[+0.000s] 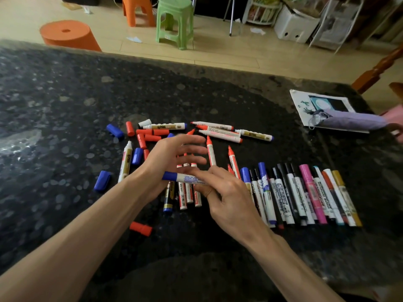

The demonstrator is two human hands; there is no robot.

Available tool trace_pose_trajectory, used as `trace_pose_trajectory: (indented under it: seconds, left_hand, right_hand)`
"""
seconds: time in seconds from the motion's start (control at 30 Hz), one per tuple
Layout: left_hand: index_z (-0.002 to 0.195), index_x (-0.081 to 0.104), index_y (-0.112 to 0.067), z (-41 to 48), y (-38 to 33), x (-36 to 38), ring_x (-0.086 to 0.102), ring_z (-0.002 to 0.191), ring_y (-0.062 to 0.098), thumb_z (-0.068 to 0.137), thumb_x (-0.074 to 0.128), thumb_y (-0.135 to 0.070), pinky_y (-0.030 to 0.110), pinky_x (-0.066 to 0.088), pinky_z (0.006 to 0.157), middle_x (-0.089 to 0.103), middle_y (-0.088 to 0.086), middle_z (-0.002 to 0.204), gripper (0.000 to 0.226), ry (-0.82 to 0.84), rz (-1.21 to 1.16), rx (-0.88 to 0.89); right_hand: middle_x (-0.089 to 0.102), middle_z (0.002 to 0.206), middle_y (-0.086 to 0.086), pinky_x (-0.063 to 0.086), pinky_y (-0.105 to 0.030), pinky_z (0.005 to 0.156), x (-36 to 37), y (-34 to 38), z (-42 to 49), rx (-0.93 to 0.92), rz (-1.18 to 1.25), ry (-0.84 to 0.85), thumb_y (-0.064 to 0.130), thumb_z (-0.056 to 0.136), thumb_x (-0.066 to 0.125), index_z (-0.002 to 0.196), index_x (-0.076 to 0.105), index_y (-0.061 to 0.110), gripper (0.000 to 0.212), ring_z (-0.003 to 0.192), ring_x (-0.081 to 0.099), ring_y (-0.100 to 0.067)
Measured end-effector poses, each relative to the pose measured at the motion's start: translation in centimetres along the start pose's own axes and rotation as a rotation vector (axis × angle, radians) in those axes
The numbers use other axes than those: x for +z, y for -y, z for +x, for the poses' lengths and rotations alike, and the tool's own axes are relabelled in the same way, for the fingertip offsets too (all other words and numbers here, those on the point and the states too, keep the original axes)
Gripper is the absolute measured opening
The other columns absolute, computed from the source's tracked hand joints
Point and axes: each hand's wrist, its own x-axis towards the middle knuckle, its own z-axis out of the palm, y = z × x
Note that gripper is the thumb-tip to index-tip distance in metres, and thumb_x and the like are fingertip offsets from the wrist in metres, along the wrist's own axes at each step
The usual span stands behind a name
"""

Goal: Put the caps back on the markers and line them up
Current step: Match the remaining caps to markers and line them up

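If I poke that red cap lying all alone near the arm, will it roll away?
Probably a little: the red cap lies on its side and looks roundish. It seems small, hard plastic, so likely light, and should slide easily on the glossy table.

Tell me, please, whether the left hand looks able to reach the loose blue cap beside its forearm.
Probably yes: the blue cap lies alone on the table just outside the wrist of the left hand, nothing covers it, and that hand looks open.
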Motion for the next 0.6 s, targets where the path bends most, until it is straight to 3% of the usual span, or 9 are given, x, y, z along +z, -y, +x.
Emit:
trace_pose_trajectory:
  seconds: [0.1,0.2,0.37,0.5,0.6]
  left_hand:
    - [0.117,0.072,-0.017,-0.1,0.1,-0.1,0.075,0.092,0.019,0.096,0.063,-0.016,0.033,0.059,0.078,0.077,0.008,0.107,0.023,0.01,0.034,0.041]
    - [0.118,0.07,-0.02,-0.1,0.0,0.4,0.074,0.092,0.017,0.091,0.072,-0.02,0.035,0.058,0.083,0.077,0.003,0.105,0.026,-0.03,0.114,0.153]
    - [0.118,0.069,-0.019,-0.2,0.9,0.5,0.074,0.091,0.012,0.086,0.08,-0.015,0.021,0.056,0.08,0.075,0.001,0.102,0.033,-0.075,0.48,0.416]
    - [0.116,0.068,-0.026,-0.2,1.6,-1.0,0.071,0.089,0.012,0.083,0.083,-0.017,0.032,0.059,0.073,0.071,-0.004,0.102,0.037,-0.096,0.711,0.496]
    - [0.115,0.068,-0.03,-0.3,1.9,-1.6,0.071,0.091,0.011,0.084,0.083,-0.018,0.037,0.06,0.074,0.071,-0.007,0.103,0.037,-0.088,0.789,0.509]
  right_hand:
    - [0.061,0.112,0.01,0.05,-0.029,0.087,-0.1,0.3,-0.7,0.022,0.011,0.05,0.026,0.106,0.057,0.135,0.064,0.023,0.03,0.104,0.058,-0.004]
    - [0.059,0.113,0.017,0.05,-0.027,0.084,-0.2,0.6,-1.5,0.071,0.016,0.101,0.045,0.106,0.051,0.132,0.061,0.029,0.032,0.102,0.058,-0.002]
    - [0.05,0.107,0.017,0.043,-0.019,0.084,-2.5,-1.9,-2.6,0.189,-0.156,0.01,0.039,0.101,0.061,0.126,0.07,0.031,0.028,0.101,0.051,-0.001]
    - [0.054,0.094,0.014,0.039,-0.02,0.069,-5.3,-4.5,-3.4,0.466,-0.252,-0.097,0.042,0.099,0.064,0.123,0.073,0.028,0.029,0.083,0.053,-0.002]
    - [0.06,0.092,0.012,0.046,-0.023,0.071,-6.4,-5.3,-3.7,0.614,-0.355,-0.102,0.043,0.099,0.065,0.13,0.066,0.028,0.034,0.081,0.057,-0.003]
